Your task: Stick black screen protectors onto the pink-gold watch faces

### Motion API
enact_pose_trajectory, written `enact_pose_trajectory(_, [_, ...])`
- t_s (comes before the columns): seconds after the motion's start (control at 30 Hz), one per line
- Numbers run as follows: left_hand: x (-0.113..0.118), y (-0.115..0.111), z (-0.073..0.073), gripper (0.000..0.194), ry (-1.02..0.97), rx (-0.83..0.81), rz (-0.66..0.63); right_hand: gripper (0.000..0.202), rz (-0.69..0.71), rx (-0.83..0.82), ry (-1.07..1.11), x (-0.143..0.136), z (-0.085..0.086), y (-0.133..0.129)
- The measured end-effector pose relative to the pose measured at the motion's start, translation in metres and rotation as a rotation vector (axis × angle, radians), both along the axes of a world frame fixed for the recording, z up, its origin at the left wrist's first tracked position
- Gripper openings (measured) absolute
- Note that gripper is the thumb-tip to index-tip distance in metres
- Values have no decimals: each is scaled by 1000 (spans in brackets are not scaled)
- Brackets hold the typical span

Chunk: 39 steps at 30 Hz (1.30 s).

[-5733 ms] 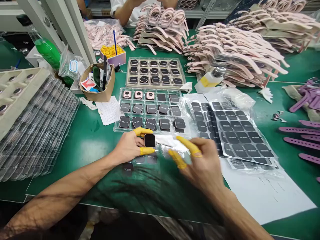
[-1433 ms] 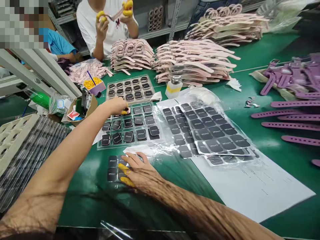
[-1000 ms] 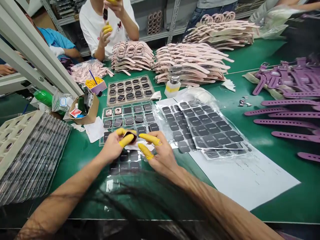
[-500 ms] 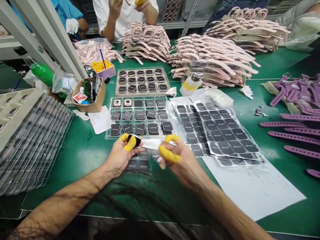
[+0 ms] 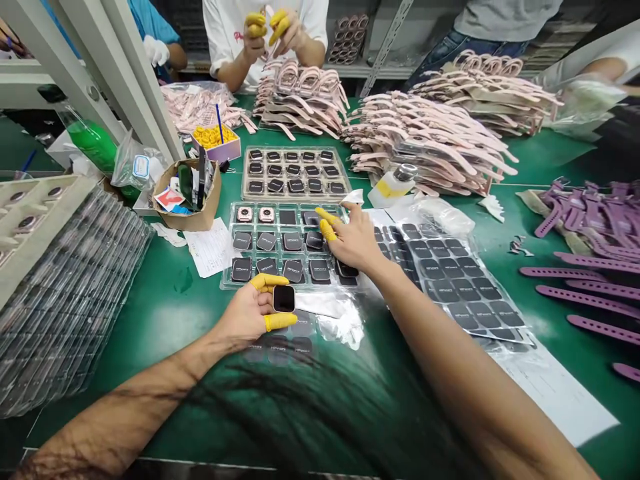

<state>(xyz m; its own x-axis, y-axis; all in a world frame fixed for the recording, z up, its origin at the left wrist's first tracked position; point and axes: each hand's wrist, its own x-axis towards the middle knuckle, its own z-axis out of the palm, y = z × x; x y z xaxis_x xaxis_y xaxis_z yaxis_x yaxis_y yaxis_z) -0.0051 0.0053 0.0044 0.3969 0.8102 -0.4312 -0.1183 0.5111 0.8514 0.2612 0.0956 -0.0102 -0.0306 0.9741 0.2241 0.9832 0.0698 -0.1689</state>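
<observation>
My left hand (image 5: 255, 313), with yellow finger cots, holds a smartwatch case (image 5: 284, 299) by its edges, its black screen facing up. Over the right side of a clear plastic tray (image 5: 226, 283) reaches my right hand (image 5: 353, 237). Its fingers are stretched out, the cotted tips beside a dark square film (image 5: 311, 217); I cannot tell whether they touch it. The tray carries several pieces with dark square covers and two pink watch cases (image 5: 267, 215) showing their backs. A white wipe (image 5: 320, 303) lies beside the held case, over dark printed squares (image 5: 280, 348).
Behind stands a second tray (image 5: 244, 193) of dark squares. Sticker sheets (image 5: 465, 288) and a bottle (image 5: 395, 185) lie right. Stacked trays (image 5: 85, 307) rise at left; pink strap piles (image 5: 425, 133) and purple straps (image 5: 590, 207) sit farther off. A co-worker's hands (image 5: 273, 37) work opposite.
My right hand has let go of the white wipe and moved up over the tray. My left hand has turned the watch case screen-up and shifted slightly right.
</observation>
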Motion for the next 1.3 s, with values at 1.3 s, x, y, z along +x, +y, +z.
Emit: enact_pose_trajectory(1.3, [2, -9, -10, 59, -9, 75, 11, 4, 462, 262, 464, -72, 4, -117])
